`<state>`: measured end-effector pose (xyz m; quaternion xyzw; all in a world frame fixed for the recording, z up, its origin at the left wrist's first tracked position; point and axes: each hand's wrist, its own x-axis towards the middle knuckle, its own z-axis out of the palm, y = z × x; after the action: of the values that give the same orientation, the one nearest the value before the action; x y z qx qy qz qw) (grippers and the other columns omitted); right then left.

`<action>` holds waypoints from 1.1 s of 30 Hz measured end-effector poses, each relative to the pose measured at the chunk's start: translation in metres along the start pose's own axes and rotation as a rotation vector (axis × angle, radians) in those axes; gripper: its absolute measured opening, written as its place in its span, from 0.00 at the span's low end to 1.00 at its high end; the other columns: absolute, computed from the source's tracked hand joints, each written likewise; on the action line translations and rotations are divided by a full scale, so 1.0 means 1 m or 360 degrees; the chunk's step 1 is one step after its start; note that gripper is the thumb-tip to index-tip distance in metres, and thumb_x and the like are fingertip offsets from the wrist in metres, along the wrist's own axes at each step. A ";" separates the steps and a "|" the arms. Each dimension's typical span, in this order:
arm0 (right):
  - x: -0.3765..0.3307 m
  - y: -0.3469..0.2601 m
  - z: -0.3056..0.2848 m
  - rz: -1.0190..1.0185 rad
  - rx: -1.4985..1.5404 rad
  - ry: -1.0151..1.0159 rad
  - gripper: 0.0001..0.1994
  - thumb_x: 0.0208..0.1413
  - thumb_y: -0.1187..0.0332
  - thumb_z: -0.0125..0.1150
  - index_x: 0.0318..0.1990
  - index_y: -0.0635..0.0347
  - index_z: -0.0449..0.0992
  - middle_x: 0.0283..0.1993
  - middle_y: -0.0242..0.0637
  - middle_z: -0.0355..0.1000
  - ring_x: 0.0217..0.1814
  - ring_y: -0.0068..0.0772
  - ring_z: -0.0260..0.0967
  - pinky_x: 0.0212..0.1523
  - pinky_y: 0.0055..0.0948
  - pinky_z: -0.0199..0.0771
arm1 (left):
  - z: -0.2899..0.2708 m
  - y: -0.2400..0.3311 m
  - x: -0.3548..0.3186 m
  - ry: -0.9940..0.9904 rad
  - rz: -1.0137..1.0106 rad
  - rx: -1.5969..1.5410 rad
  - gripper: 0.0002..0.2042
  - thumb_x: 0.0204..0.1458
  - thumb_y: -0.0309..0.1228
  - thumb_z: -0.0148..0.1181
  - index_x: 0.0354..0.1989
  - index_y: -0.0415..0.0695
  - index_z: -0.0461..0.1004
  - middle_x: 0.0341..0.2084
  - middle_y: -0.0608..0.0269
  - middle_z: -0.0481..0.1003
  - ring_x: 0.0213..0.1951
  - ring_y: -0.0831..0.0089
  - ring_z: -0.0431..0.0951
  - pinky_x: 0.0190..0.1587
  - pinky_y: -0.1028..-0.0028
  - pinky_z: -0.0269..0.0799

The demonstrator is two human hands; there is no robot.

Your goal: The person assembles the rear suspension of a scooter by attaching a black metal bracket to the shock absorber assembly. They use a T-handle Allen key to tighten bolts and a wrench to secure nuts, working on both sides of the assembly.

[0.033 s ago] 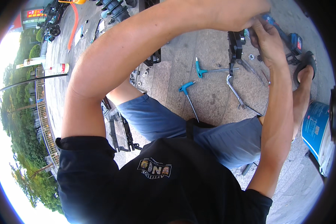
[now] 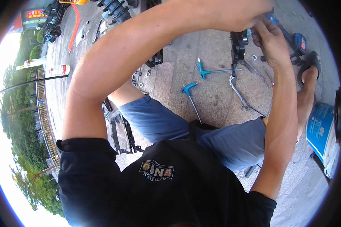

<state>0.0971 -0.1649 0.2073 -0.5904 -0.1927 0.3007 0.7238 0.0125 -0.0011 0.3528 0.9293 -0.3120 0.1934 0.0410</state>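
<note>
Both my arms reach up to a black metal part (image 2: 238, 45) standing on the stone paving at the upper right. My left hand (image 2: 242, 13) is closed over the top of that part. Just right of it, my right hand (image 2: 268, 38) pinches a small teal-handled tool (image 2: 249, 33) against the part. The fingertips of both hands are partly hidden.
Two blue T-handle keys (image 2: 203, 70) (image 2: 189, 90) and a bent steel wrench (image 2: 238, 92) lie on the paving (image 2: 216, 102). A nut (image 2: 254, 57), a blue power tool (image 2: 298, 39), my sandalled foot (image 2: 308, 72), a blue-and-white can (image 2: 320, 128) and black frame pieces (image 2: 121, 132) are nearby.
</note>
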 end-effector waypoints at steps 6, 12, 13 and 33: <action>-0.009 -0.007 0.014 -0.0265 0.0365 -0.0023 0.12 0.55 0.72 0.60 0.46 0.63 0.76 0.34 0.29 0.74 0.32 0.19 0.67 0.36 0.21 0.68 | -0.006 0.004 0.001 -0.0117 -0.0035 -0.0014 0.08 0.44 0.29 0.59 0.31 0.40 0.71 0.28 0.53 0.74 0.39 0.54 0.73 0.47 0.60 0.65; -0.015 -0.024 0.025 0.0098 -0.0372 0.0221 0.19 0.57 0.55 0.62 0.37 0.66 0.78 0.23 0.30 0.70 0.25 0.19 0.64 0.26 0.21 0.63 | -0.011 0.004 0.007 -0.0200 -0.0009 -0.0030 0.09 0.43 0.28 0.61 0.33 0.40 0.72 0.29 0.53 0.74 0.39 0.55 0.73 0.48 0.61 0.66; -0.015 -0.025 0.025 0.0021 -0.0398 0.0200 0.16 0.58 0.57 0.62 0.38 0.64 0.77 0.22 0.27 0.68 0.22 0.16 0.62 0.22 0.21 0.59 | -0.011 0.003 0.007 -0.0200 0.0005 -0.0028 0.09 0.42 0.28 0.61 0.33 0.41 0.72 0.29 0.53 0.74 0.40 0.55 0.73 0.49 0.61 0.66; -0.015 -0.028 0.014 0.0075 0.0373 -0.0025 0.13 0.54 0.69 0.62 0.44 0.68 0.77 0.32 0.33 0.75 0.31 0.21 0.69 0.31 0.22 0.70 | 0.002 0.007 0.004 -0.0268 -0.0037 0.0127 0.13 0.41 0.26 0.65 0.37 0.43 0.75 0.33 0.57 0.77 0.43 0.59 0.77 0.61 0.59 0.63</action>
<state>0.0825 -0.1681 0.2392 -0.5038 -0.1482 0.3427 0.7790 0.0119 -0.0099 0.3521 0.9467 -0.2956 0.1266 -0.0203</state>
